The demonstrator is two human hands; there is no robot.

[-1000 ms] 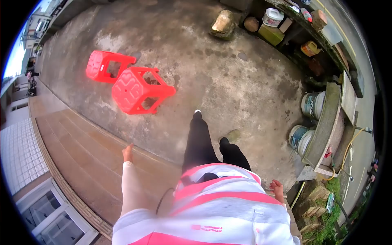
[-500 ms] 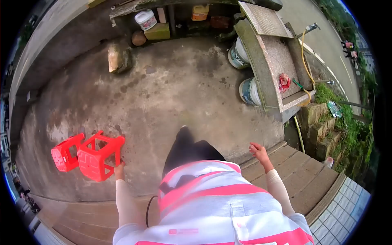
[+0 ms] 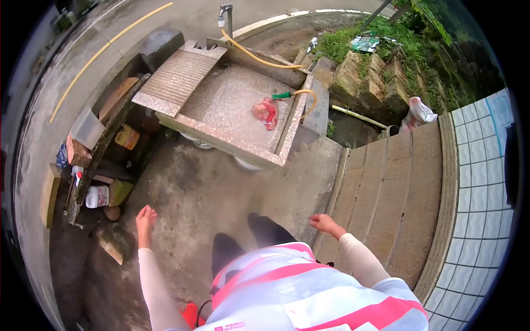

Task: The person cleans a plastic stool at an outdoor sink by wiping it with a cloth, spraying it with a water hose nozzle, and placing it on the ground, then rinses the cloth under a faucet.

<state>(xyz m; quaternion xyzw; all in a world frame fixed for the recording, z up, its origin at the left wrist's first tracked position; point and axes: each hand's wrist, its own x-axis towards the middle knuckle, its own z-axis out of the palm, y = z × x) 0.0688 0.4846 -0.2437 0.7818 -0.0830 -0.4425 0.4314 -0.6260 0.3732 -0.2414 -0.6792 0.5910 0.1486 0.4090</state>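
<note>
My left hand (image 3: 146, 225) is held out over the concrete floor, its fingers loosely bent with nothing in them. On the other side, my right hand (image 3: 326, 223) hangs near the edge of the brown steps, also holding nothing, fingers slightly curled. Part of a red plastic stool (image 3: 191, 315) shows low in the view, beside my left forearm and mostly hidden by it and my striped shirt. Ahead stands a stone wash sink (image 3: 221, 91) with a ribbed washboard slab (image 3: 179, 77). A crumpled red and pink cloth (image 3: 265, 112) lies in its basin, next to a hose's green nozzle (image 3: 281, 95).
A yellow hose (image 3: 259, 58) runs from the tap (image 3: 226, 16) along the sink. Buckets stand beneath the sink. Left are a low stone shelf with a white tub (image 3: 97, 196), a yellow jug (image 3: 127, 137) and a rock (image 3: 114, 244). Brown steps (image 3: 386, 193) and a tiled wall (image 3: 480, 193) flank my right.
My left hand has come away from the red stool it was touching. My view has turned right toward the sink, the stools have slid to the bottom edge, and my right fingers are more curled.
</note>
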